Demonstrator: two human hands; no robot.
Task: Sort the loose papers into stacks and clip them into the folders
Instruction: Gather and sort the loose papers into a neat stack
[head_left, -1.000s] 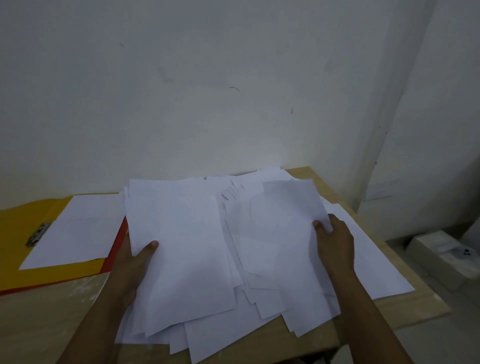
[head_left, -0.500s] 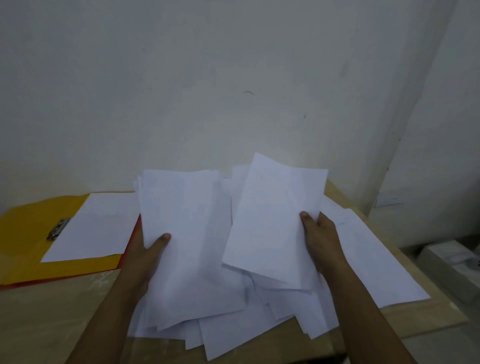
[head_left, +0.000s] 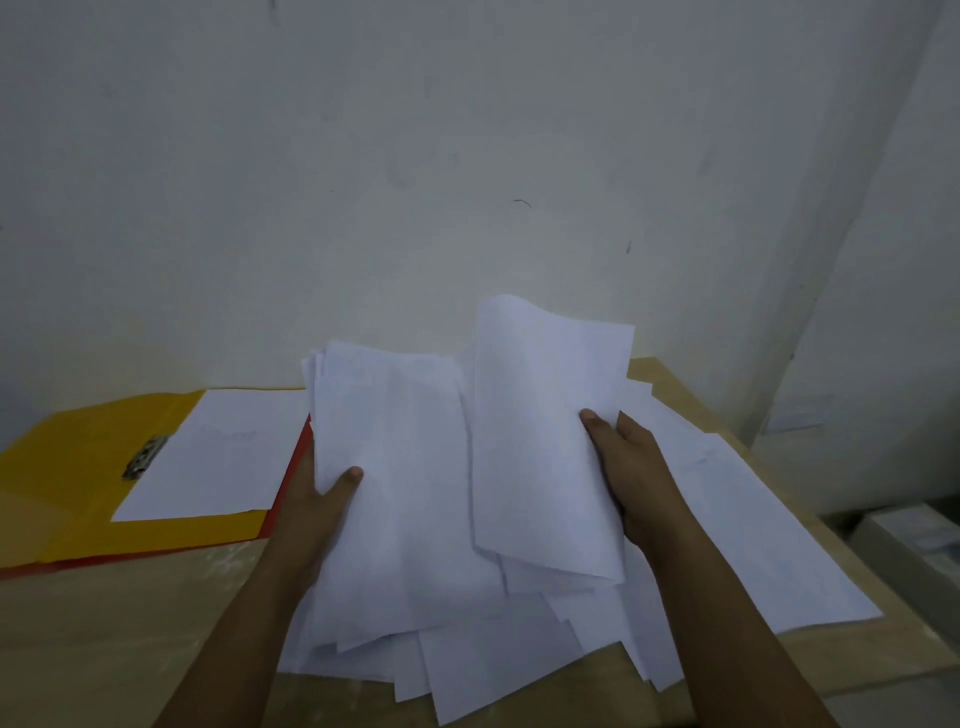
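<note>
A messy pile of loose white papers (head_left: 519, 654) covers the middle and right of the wooden table (head_left: 104, 639). My left hand (head_left: 317, 499) grips a stack of sheets (head_left: 395, 467) at its left edge, thumb on top. My right hand (head_left: 628, 467) pinches a few raised sheets (head_left: 540, 426) at their right edge, their far end curling upward. At the left lies an open yellow folder (head_left: 67, 467) with a metal clip (head_left: 145, 457) and a white sheet (head_left: 218, 452) in it. A red folder edge (head_left: 291, 478) shows beneath.
A pale wall (head_left: 467, 156) stands right behind the table. The table's right edge (head_left: 904, 644) drops to the floor, where a whitish box (head_left: 914, 540) sits. More sheets (head_left: 753, 519) spread toward that edge.
My right hand has lifted its sheets higher off the pile and drawn them closer to the left stack. My left hand keeps its grip and has risen slightly.
</note>
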